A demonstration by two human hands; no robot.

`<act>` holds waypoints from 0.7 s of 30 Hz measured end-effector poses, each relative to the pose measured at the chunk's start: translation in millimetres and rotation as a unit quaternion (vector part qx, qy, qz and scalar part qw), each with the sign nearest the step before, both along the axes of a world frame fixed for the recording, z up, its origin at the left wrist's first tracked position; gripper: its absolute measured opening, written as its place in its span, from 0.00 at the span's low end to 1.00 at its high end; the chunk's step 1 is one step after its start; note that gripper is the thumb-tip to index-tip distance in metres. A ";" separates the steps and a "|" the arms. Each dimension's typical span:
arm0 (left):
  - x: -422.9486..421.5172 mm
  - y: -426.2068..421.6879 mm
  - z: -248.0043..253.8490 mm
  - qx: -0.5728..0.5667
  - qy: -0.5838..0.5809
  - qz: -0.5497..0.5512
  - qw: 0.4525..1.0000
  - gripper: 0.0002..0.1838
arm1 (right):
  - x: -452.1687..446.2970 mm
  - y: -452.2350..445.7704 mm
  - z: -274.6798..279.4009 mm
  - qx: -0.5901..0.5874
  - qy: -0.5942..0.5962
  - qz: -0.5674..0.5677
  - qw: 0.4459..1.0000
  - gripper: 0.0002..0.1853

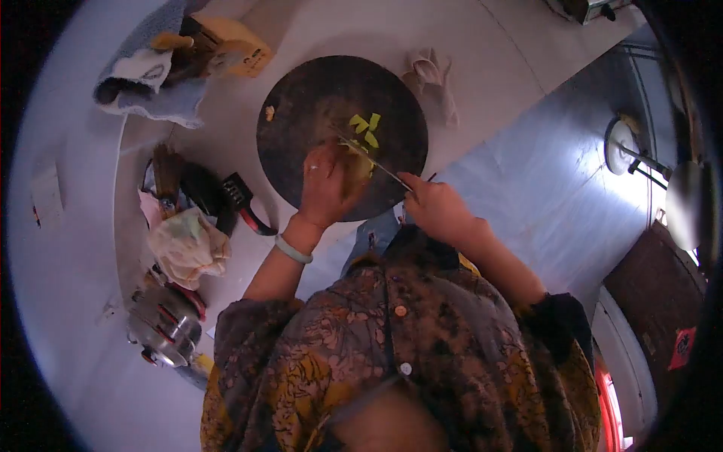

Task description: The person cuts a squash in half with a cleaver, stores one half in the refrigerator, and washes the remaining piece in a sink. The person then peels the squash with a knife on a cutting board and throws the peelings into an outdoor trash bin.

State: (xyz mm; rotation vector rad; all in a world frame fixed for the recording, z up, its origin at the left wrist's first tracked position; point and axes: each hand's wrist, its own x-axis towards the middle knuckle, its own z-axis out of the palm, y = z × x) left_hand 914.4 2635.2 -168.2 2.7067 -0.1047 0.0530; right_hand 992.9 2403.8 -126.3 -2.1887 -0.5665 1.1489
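On a dark round board [290, 90], several yellow-green cut pieces [364, 123] lie above a larger yellow-green item [358, 170]. My left hand [324, 179], with a ring and a pale bracelet at the wrist, presses on the left side of that larger item, its fingers bent around it. My right hand [443, 209] is wrapped round the handle of a knife [392, 175]. The blade slants up and left across the top of the item, close to the left fingers. A small orange-brown scrap [269, 114] lies at the board's left edge.
A crumpled cloth [431, 79] lies right of the board. Left of it are a yellow box [239, 47], a grey towel [169, 102], a black-and-red tool [242, 197] and a bunched pale cloth [190, 242]. A metal kettle [167, 328] stands lower left.
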 end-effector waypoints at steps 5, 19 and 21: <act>10.8 -3.2 -13.4 -0.034 -0.015 -0.018 0.999 0.17 | -19.7 -0.5 -3.3 0.006 -0.008 -0.015 1.000 0.24; 10.6 -0.8 -19.2 -0.026 -0.055 -0.036 0.998 0.18 | -16.0 10.0 -15.1 -0.018 0.027 0.007 0.999 0.24; 11.5 -0.4 -19.9 -0.025 -0.057 -0.036 0.997 0.17 | -17.8 10.3 -12.5 -0.012 -0.048 0.064 0.997 0.24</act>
